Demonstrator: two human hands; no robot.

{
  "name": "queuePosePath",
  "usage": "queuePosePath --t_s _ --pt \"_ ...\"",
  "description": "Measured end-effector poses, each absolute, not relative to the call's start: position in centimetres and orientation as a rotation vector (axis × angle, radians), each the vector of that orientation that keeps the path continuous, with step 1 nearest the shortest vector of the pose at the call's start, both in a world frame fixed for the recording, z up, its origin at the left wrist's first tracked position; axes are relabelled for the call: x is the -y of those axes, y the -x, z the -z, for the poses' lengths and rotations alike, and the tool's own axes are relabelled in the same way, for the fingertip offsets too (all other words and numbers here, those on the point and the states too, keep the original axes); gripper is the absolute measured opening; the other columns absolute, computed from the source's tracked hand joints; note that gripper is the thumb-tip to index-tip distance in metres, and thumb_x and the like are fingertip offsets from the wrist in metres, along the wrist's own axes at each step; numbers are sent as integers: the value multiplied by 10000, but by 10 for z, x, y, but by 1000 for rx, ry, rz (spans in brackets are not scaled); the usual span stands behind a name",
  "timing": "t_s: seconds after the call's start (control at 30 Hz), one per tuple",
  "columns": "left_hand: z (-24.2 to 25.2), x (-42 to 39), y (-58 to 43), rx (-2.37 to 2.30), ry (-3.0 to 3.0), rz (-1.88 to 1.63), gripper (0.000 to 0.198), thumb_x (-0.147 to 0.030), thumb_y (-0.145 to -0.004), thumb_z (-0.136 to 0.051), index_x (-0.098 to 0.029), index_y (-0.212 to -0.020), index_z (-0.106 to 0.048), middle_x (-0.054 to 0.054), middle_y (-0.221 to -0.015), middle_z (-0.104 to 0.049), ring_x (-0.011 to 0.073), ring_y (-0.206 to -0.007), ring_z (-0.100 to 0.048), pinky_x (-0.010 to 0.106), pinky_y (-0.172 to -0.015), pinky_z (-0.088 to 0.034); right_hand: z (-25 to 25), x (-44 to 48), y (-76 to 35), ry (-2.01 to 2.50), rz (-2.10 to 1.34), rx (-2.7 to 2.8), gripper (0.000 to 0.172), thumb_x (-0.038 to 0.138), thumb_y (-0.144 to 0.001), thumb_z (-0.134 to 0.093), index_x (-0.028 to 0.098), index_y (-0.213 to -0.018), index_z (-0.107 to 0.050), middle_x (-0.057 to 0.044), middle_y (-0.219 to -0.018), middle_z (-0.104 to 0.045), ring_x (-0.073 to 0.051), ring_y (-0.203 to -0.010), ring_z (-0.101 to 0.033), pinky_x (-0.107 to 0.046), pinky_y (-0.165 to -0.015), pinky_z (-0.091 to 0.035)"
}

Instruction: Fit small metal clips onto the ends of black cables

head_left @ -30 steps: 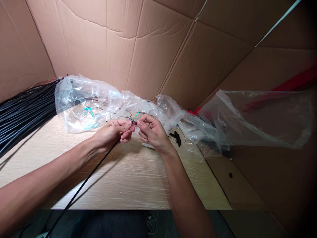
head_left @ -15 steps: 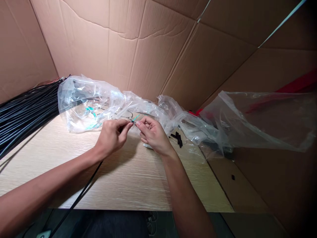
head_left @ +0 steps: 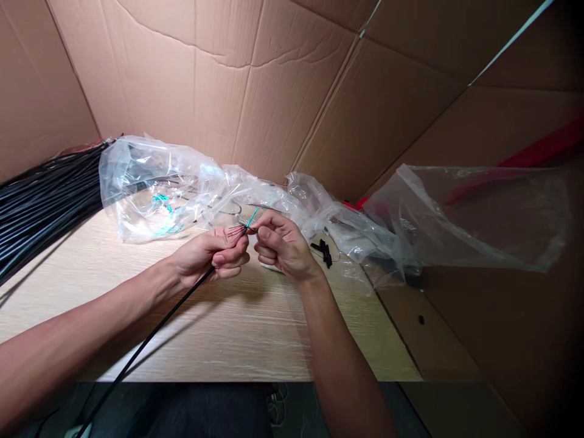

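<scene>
two hands, left (head_left: 207, 255), right (head_left: 283, 246), pinch black cable (head_left: 159, 322)

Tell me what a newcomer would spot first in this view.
The left hand and right hand stand out at centre, with a black cable running through the left hand and thin teal and red wires fanning toward the right. Further left lies a thick bundle of black cables, beside a clear plastic bag.

Clear plastic bag (head_left: 155, 194), cardboard walls (head_left: 219, 91)
</scene>
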State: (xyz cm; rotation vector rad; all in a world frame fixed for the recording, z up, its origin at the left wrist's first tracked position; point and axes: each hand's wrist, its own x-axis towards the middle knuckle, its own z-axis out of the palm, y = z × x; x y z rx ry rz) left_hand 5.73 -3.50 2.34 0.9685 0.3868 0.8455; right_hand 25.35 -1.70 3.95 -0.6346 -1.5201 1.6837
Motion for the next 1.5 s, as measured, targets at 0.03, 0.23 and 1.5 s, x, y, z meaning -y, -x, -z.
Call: queuePosePath --t_s 0.03,0.23,1.5 --pt "-22 33 -57 -410 -993 -889 353 -440 -799 -845 -195 -672 -624 -72 -453 -308 84 -447 -227 226 -424 -251 -39 16 -254 633 -1674 1517 350 495 -918 -804 242 -909 -563 136 -586 -323 -41 -444 -174 -194 -431 -167" --pt "-13 22 -53 -866 -1552 -1272 333 -475 -947 -739 -158 -851 -785 1 -565 -575 119 -517 -461 261 -505 -305 -39 12 -252 777 -1577 1517 363 520 -941 -767 247 -865 -540 130 -571 -257 -54 -449 -154 -212 -426 -139" --pt "-7 16 -51 -1059 -1735 -1339 292 -324 -972 -635 -159 -735 -686 -42 -520 -434 92 -462 -314 237 -464 -256 -36 14 -235 970 -1668 1246 395 434 -838 -872 218 -785 -545 107 -607 -302 -52 -495 -157 -210 -419 -90"
